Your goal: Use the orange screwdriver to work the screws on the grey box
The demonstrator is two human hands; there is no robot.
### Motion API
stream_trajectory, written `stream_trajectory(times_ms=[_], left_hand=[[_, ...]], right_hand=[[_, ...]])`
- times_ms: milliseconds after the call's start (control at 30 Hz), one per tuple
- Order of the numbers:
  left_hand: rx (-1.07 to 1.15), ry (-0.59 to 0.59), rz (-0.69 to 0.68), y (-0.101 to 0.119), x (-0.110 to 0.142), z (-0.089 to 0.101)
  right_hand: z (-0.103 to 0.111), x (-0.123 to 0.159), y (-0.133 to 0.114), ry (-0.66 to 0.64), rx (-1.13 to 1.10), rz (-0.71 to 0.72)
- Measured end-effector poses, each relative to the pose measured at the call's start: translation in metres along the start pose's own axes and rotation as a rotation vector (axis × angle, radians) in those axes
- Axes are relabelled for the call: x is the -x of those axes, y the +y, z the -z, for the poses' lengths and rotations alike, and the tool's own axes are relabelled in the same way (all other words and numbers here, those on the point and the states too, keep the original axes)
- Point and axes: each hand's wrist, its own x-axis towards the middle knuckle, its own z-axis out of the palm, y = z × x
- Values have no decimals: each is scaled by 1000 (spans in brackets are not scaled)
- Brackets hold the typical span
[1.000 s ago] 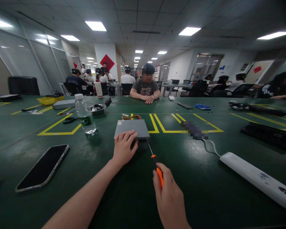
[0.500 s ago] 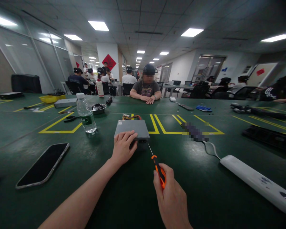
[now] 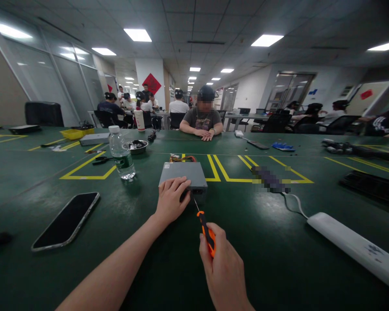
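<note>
A grey metal computer power supply (image 3: 181,169) lies on the green table, with coloured wires (image 3: 183,158) bunched at its far side. My left hand (image 3: 170,201) grips its near left part, fingers across the top and the thumb down at the front face. In my right hand (image 3: 225,268) is a screwdriver (image 3: 204,224) with an orange and black handle, held at the handle. Its thin shaft points up and away at the front face, just below the socket and beside my left thumb. Whether the tip touches the case I cannot make out.
Left of the power supply stand a water bottle (image 3: 122,157) and a metal bowl (image 3: 139,148); a phone (image 3: 66,222) lies nearer. A white power strip (image 3: 353,246) with a cable lies on the right. Across the table sits a person (image 3: 203,119), forearms on the tabletop.
The screwdriver and my right hand have shifted left along the front face, from its right corner to below the socket. My left hand keeps its place on the case. The view has turned slightly left.
</note>
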Motion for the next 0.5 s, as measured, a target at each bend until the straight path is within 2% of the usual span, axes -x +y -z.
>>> stream_trajectory(times_ms=[500], left_hand=[[10,-7,3,0,0,1]], right_hand=[[-1,2,0,-27,-27,-18]])
